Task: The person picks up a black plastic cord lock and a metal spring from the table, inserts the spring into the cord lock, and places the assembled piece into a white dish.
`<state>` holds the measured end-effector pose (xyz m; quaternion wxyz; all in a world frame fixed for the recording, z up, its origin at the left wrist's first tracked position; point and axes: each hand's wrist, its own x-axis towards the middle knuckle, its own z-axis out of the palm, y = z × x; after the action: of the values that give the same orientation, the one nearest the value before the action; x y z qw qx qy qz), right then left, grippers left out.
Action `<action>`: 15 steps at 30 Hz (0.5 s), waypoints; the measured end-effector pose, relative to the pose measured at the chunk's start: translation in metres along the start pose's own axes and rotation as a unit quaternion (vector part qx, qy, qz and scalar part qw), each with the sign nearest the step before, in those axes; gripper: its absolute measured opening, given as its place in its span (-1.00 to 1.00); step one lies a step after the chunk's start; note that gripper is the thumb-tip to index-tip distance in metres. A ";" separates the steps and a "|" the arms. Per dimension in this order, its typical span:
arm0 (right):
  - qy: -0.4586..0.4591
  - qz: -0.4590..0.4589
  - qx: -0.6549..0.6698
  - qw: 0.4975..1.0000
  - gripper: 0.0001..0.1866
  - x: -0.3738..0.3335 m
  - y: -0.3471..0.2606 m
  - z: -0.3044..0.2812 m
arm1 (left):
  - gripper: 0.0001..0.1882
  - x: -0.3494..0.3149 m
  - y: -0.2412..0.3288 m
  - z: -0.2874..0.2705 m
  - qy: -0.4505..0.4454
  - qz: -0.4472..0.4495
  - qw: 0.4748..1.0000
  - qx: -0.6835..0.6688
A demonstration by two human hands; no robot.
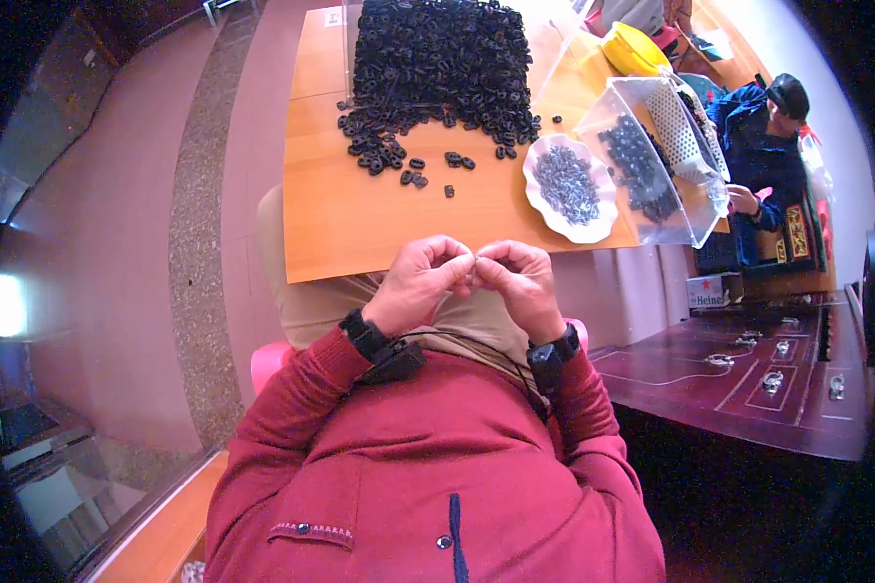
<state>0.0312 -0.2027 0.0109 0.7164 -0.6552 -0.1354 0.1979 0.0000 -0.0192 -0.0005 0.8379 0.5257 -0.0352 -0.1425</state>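
My left hand and my right hand meet fingertip to fingertip just off the table's near edge, above my lap. Both are closed in a pinch, thumbs against forefingers. Whatever lies between the fingertips is too small to make out. Beyond them, several small black oval pieces with holes lie loose on the wooden table. A large heap of the same black pieces fills the far part. To the right of my hands stands a white scalloped bowl holding many small greyish, shiny pieces.
A clear plastic bin with black parts and a white perforated basket stand at the right, near a yellow bowl. Another person sits beyond. A dark red panel with metal fittings lies right of me.
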 end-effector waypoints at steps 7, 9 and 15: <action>-0.012 0.025 0.031 0.999 -0.87 0.000 0.001 -0.003 | -0.82 0.000 0.000 -0.001 -0.004 -0.008 1.000 0.002; -0.011 0.033 0.045 0.998 -0.87 0.000 0.000 -0.004 | -0.82 0.000 0.000 -0.001 -0.002 -0.011 1.000 0.000; -0.002 0.038 0.053 0.998 -0.88 0.001 0.002 -0.005 | -0.82 0.001 -0.002 0.000 -0.001 -0.029 0.999 -0.014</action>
<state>0.0337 -0.2067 0.0083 0.7418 -0.6206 -0.1009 0.2331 0.0009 -0.0203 -0.0026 0.8404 0.5149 -0.0189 -0.1681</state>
